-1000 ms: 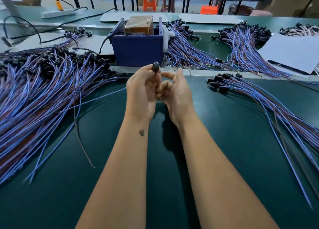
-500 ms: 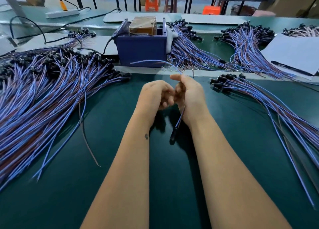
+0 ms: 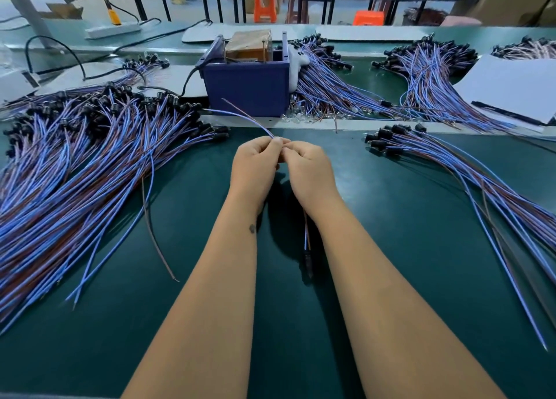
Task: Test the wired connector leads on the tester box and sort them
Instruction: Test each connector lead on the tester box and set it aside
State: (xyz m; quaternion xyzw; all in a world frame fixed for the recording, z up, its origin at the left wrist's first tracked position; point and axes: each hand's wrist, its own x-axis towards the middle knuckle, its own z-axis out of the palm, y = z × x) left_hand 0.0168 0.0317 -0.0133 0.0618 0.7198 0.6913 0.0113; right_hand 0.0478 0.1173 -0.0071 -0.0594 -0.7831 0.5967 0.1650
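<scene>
1. Lead (image 3: 306, 233) pinched in both hands: my left hand (image 3: 255, 166) and right hand (image 3: 310, 169) are curled on it at fingertips, touching, above the green mat (image 3: 406, 248).
2. Bare wire ends (image 3: 240, 112) stick up toward the tester box (image 3: 246, 88); black connector (image 3: 308, 263) hangs below between my wrists.
3. Feels light, floppy, thin. Probably slips, so pinch near the tips to steer them.
4. Untested pile (image 3: 90, 157) left, sorted bunch (image 3: 451, 163) right, both well apart from my hands.
</scene>
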